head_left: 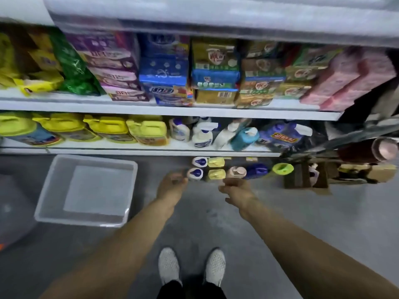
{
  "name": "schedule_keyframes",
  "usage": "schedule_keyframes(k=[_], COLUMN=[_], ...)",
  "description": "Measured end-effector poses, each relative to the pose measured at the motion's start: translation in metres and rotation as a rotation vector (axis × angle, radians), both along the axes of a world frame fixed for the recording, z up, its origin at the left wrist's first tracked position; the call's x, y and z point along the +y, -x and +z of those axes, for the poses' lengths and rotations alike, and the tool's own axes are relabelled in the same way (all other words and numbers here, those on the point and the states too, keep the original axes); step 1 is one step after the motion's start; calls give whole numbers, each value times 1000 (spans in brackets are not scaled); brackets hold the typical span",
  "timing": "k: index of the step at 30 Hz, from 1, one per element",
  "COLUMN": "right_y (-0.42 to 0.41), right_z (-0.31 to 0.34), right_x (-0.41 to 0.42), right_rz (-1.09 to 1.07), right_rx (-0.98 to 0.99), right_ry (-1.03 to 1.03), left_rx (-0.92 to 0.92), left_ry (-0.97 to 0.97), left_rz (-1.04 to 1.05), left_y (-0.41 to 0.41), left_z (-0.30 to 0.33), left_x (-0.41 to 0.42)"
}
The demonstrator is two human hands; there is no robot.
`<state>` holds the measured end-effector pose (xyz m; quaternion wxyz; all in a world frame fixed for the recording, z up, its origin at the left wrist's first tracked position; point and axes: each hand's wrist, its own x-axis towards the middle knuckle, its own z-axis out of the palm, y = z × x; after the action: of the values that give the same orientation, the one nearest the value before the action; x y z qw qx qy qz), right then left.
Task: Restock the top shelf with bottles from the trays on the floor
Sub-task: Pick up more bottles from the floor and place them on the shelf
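Both hands, left point(172, 183) and right point(234, 189), reach loosely curled and hold nothing. The floor bottles point(212, 169) at twelve o'clock stand packed. In my judgement, a careless grab could topple neighbours.

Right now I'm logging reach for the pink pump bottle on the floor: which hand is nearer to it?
Right. The right hand hovers just below the pink pump bottle; the left hand sits farther left, beside a white bottle.

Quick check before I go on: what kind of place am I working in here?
Most likely a shop aisle or stockroom for household goods. White shelves carry stacked tissue packs and yellow detergent jugs, and more bottles stand on the grey floor beside a clear plastic tray.
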<state>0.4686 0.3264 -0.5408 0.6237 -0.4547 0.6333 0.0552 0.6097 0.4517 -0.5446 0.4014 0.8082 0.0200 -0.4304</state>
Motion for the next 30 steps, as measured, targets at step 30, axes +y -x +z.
schedule_keyframes(k=[30], right_y=[-62], right_z=[-348], right_x=[4], right_rz=[275], right_rx=[-4], right_ry=[173], left_rx=[-132], left_ry=[116], left_rz=[-454], left_y=[-37], left_z=[-362], left_x=[-49])
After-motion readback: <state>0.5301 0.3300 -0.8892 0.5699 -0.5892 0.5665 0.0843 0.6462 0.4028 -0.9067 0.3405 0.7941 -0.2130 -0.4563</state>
